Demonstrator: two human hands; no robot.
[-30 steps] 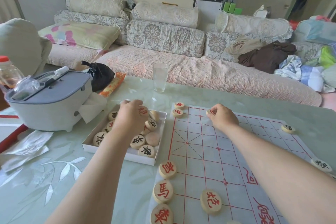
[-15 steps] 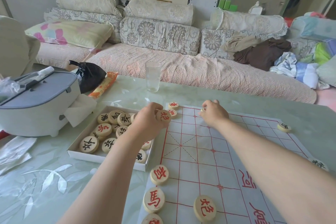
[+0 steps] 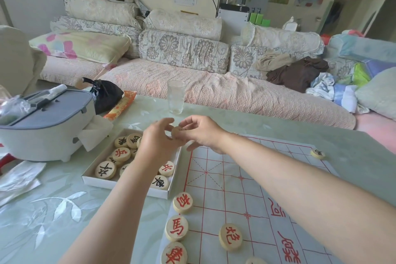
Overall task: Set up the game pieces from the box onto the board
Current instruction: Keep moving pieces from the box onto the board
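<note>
Both hands meet in mid-air: the left hand [image 3: 157, 142] and the right hand [image 3: 205, 133] curl their fingertips onto one plain-faced wooden piece [image 3: 176, 132], pinched between them. Which hand bears its weight, I cannot tell.

Under the left wrist lies the white box [image 3: 96, 182], with loose pieces marked in red and black. Below the right hand spreads the red-lined board [image 3: 225, 178]. Three red pieces [image 3: 182, 202] line its edge beside the left forearm, and a fourth [image 3: 230, 236] sits between the forearms. Far right of the right hand rests a black-lettered piece [image 3: 317, 153]. Beyond the hands stands a drinking glass [image 3: 176, 96]; left of them is a grey-lidded container [image 3: 49, 126].
</note>
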